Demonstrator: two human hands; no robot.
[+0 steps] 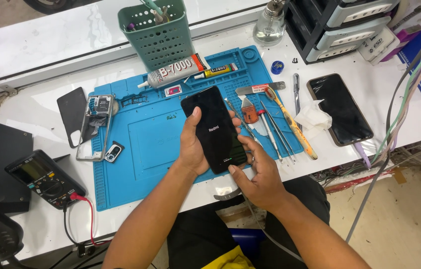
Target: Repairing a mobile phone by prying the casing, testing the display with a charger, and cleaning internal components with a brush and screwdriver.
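i see a white workbench (46, 40) with a big blue repair mat (150, 144) laid over its middle, probably so small parts stay put. at the bench's left edge sits a dark multimeter (46, 179) with red and black leads trailing off the front. a green perforated tool holder (158, 32) stands at the back of the mat, with a large glue tube (173, 72) lying just in front of it. a second phone (340, 108) lies screen-up, well to the right of the mat, out of the way. left on the mat lies a stripped phone frame (96, 127), with a dark back cover (72, 114) beside it, looks parked apart from the work. the main thing, a black phone (215, 129), is held above the mat's middle, screen facing me, showing a startup logo. my left hand (193, 147) wraps its left edge, thumb on the glass, fingers curled closed behind it so it stays steady. my right hand (258, 179) supports the bottom right corner, thumb pressing near the lower edge, fingers partly curled under; a thin cable seems to run from there, can't tell where it plugs in. tweezers and picks (275, 132) lie in a row on the mat's right side, near the right hand, within easy reach.
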